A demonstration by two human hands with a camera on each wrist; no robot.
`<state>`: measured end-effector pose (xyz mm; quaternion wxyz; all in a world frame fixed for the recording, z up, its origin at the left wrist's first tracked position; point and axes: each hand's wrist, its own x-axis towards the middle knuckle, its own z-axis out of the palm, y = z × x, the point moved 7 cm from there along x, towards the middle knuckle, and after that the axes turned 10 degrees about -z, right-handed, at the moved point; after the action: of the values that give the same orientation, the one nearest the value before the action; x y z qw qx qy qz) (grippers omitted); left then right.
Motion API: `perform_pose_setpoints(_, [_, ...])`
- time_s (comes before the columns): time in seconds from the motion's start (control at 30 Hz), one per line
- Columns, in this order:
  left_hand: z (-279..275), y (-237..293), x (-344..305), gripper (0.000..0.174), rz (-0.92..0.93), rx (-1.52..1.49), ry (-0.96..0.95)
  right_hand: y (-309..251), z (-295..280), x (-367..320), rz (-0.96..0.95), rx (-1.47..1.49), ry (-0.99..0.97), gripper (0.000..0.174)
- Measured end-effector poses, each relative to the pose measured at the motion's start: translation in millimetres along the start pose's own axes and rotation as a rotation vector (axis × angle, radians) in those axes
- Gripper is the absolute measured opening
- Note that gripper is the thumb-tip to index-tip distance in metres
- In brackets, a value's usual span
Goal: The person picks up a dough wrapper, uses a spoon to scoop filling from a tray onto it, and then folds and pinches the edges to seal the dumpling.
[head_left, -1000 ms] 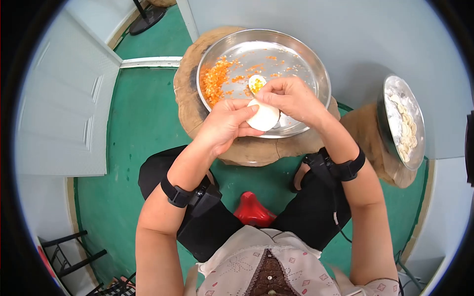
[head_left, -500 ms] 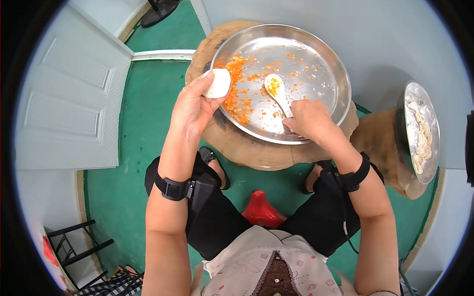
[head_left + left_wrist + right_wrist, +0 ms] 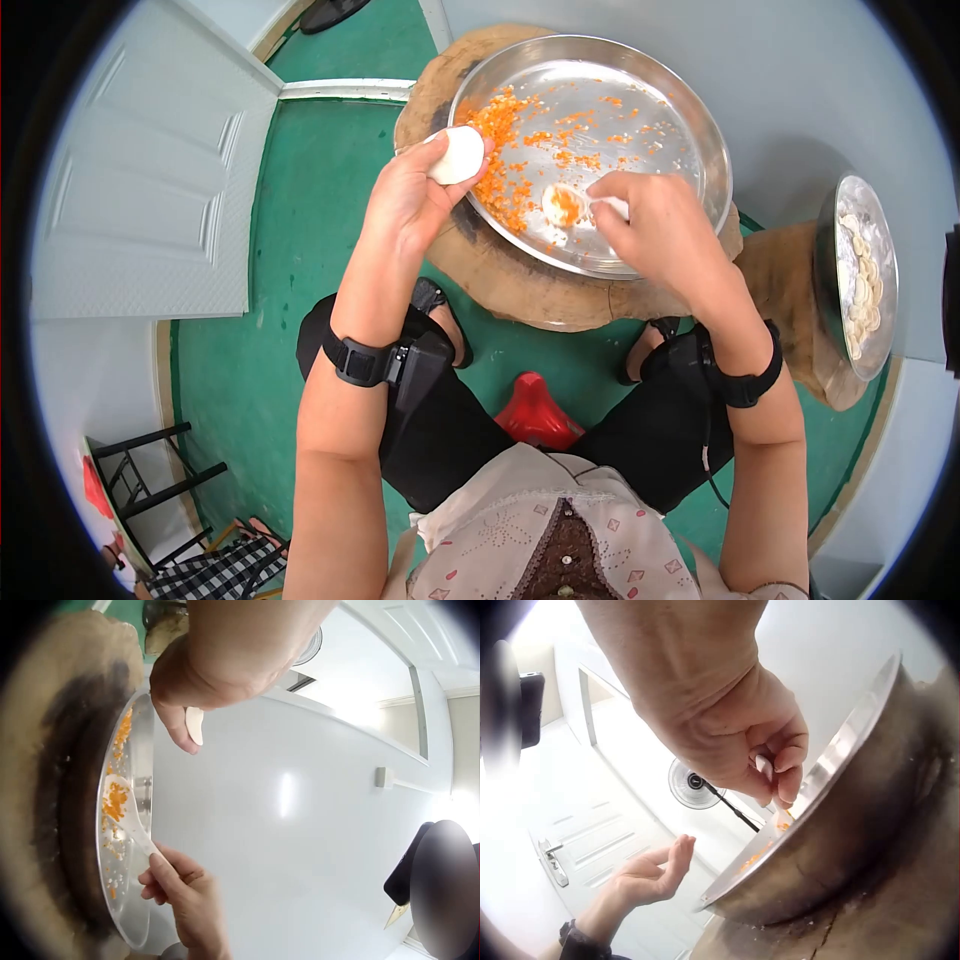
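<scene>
In the head view my left hand (image 3: 402, 200) pinches a round white dough wrapper (image 3: 459, 157) between thumb and fingers, over the left rim of a wide metal pan (image 3: 640, 85). My right hand (image 3: 660, 228) grips the handle of a white spoon (image 3: 549, 209) low over the pan's near part. Orange and pale chopped filling (image 3: 497, 125) is heaped along the pan's left side, with bits scattered across its middle. From the left wrist, the spoon (image 3: 137, 832) shows orange filling in its bowl. The right wrist view has my right fingers curled round the handle and my left hand (image 3: 643, 881) beyond.
The pan rests on a wooden stump table (image 3: 540, 300) against a pale wall. On another stump (image 3: 785, 275) to the right stands a metal bowl (image 3: 886, 235) holding several folded dumplings (image 3: 862, 290). A red seat (image 3: 537, 412) is between the legs; a white door (image 3: 160, 200) stands at left.
My hands were together at the wrapper; the left has since carried it left. My right hand let go of the wrapper, took the spoon's handle, and brought the spoon's bowl toward me.
</scene>
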<state>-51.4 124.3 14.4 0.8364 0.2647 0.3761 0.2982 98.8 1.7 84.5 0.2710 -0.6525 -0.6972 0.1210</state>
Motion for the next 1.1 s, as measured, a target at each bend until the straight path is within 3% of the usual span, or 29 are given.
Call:
perform_pose_setpoints(0.17, [-3.8, -1.4, 6.6, 0.033, -0.001, -0.021, 0.027, -8.4, 12.1, 0.4, 0.064, 0.319, 0.052, 0.013])
perform_pose_setpoints(0.37, [-10.4, -1.8, 9.0, 0.035, 0.02, -0.066, 0.061, 6.1, 39.8, 10.2, 0.428, 0.65, 0.035, 0.015])
perform_pose_setpoints(0.67, [-22.5, -5.7, 10.2, 0.035, 0.026, -0.1, 0.148, 37.0, 66.8, 29.1, 0.498, 1.146, 0.275, 0.015])
perform_pose_setpoints(0.87, [-20.4, -1.5, 6.7, 0.035, 0.046, -0.146, 0.126, 54.4, 79.8, 24.6, 0.548, 1.177, 0.323, 0.022])
perform_pose_setpoints(0.97, [-20.8, -0.1, 3.4, 0.034, 0.047, -0.13, 0.125, 47.1, 70.2, 25.0, 0.432, 0.947, 0.298, 0.025])
perform_pose_setpoints(1.1, [-24.8, -0.8, 5.9, 0.034, 0.054, -0.143, 0.114, 44.6, 73.9, 22.6, 0.4, 0.936, 0.345, 0.026])
